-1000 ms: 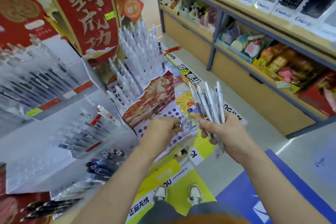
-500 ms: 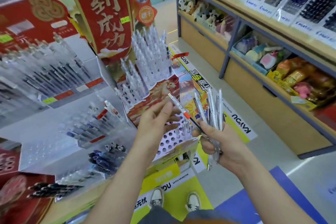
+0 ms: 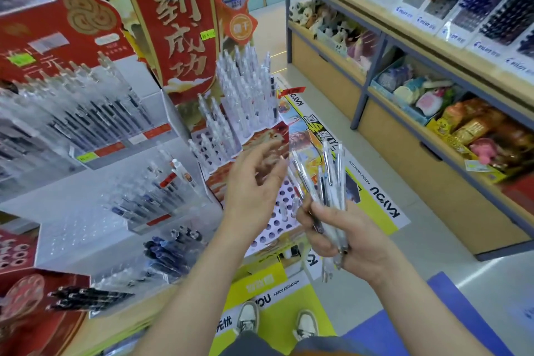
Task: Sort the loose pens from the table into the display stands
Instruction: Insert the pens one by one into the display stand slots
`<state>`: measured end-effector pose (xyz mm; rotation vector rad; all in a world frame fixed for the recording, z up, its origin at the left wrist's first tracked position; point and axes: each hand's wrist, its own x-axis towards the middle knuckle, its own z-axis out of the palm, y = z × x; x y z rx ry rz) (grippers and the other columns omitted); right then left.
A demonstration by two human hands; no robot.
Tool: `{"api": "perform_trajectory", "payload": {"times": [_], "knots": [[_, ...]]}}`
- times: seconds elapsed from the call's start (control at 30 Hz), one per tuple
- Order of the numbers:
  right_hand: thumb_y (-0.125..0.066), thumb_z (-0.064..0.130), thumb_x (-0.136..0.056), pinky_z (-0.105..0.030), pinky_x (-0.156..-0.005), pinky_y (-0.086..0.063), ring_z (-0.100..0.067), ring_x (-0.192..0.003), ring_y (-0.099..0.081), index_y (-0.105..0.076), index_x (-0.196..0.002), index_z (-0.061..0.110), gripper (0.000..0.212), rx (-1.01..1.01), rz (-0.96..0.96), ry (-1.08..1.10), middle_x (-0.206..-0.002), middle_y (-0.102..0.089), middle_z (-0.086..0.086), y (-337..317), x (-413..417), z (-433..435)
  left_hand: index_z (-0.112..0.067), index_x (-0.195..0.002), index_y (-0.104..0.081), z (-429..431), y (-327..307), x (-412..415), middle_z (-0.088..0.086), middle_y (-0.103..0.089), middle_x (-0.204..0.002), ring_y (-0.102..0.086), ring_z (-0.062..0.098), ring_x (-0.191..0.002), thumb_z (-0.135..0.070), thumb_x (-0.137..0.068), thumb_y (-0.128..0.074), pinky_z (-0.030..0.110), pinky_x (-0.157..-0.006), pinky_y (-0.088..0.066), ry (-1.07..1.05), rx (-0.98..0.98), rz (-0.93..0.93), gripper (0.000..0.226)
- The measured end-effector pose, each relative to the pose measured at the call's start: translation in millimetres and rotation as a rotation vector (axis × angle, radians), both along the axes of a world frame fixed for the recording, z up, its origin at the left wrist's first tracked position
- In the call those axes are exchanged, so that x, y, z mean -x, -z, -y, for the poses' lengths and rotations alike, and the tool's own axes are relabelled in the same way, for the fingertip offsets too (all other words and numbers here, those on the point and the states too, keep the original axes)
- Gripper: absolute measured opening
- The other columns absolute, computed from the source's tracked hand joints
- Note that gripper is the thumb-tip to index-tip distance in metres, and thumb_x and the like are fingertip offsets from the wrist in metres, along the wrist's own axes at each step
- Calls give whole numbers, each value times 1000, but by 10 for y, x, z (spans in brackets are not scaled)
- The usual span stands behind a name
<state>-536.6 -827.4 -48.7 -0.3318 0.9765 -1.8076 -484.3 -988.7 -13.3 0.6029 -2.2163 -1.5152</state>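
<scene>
One head camera, wide-angle, facing forward-down, close above display stands (image 3: 211,153).

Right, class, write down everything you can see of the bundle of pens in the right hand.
The bundle of pens is several slim pens with clear or whitish plastic-looking barrels, one showing a dark refill. They fan upward, lower ends poking out below the right hand, whose fingers curl round them. Count too blurred to tell.

Left hand (image 3: 254,182), right hand (image 3: 346,235) and forearms (image 3: 187,283) bare, grey trousers (image 3: 251,345), white-grey sneakers (image 3: 248,318)
</scene>
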Motion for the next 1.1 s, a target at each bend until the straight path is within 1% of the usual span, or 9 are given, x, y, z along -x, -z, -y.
{"api": "perform_trajectory", "payload": {"times": [0.07, 0.2, 0.4, 0.47, 0.53, 0.63, 0.83, 1.0, 1.1], "knots": [[-87, 38, -65, -19, -38, -27, -13, -43, -43, -62, -90, 8, 47, -49, -60, 1, -75, -53, -8, -12, 18, -11, -39, -102, -67, 4, -81, -37, -12, -61, -103, -61, 2, -94, -39, -93, -56, 23, -79, -50, -4, 60, -65, 14], [-80, 32, -73, -19, -39, -31, -15, -42, -43, -58, -92, 3, 41, -112, -125, 7, -74, -50, -10, -54, 11, -24, -27, -95, -70, -54, -208, -66, -6, -69, -71, -61, 10, -62, -29, -85, -66, 22, -57, -47, 153, -281, 24, 11], [-89, 44, -60, -22, -42, -37, -19, -49, -47, -70, -89, 16, 45, -121, -105, 148, -84, -57, -12, -6, 52, -13, -14, -96, -67, 23, -207, -95, 3, -70, -79, -67, 17, -71, -11, -95, -56, 26, -68, -57, -15, -386, -159, 11], [-85, 36, -70, -22, -42, -36, -17, -46, -46, -72, -89, 16, 31, -157, -152, 196, -82, -59, -10, 29, 86, -31, -17, -94, -65, 101, -227, -106, 3, -67, -79, -66, 19, -73, -13, -97, -51, 30, -67, -59, -114, -442, -230, 15], [-69, 14, -84, -21, -42, -33, -16, -44, -42, -70, -94, 11, 10, -231, -200, 273, -83, -63, -12, 54, 124, -72, -18, -94, -64, 271, -213, -130, -5, -67, -76, -66, 14, -73, -14, -97, -52, 31, -67, -60, -203, -370, -270, 13], [-52, -5, -93, -21, -42, -30, -16, -43, -34, -62, -112, 12, 28, -315, -268, 300, -87, -68, -19, 84, 196, -181, -23, -94, -67, 425, -98, -169, -6, -70, -79, -68, 11, -76, -12, -93, -60, 25, -69, -57, -167, -129, -181, 13], [-51, -4, -95, -26, -44, -29, -18, -43, -31, -48, -122, 17, 35, -428, -333, 295, -95, -73, -19, 106, 259, -246, -45, -88, -67, 401, 388, -178, -9, -74, -88, -70, 15, -86, -10, -89, -65, 44, -86, -56, -157, -20, -16, 36], [-55, 1, -94, -24, -41, -32, -18, -40, -38, -51, -108, 10, 17, -443, -258, 320, -89, -73, -17, 157, 237, -228, -54, -86, -65, 374, 614, -90, -20, -69, -79, -61, 21, -69, -11, -90, -66, 51, -77, -54, -122, 82, 36, 43], [-55, 2, -93, -24, -40, -31, -18, -42, -40, -51, -102, 9, 12, -432, -222, 369, -81, -71, -13, 203, 222, -201, -29, -106, -72, 352, 736, -77, -19, -70, -86, -63, 21, -67, -10, -90, -66, 40, -67, -53, -104, 147, 79, 25]]}}
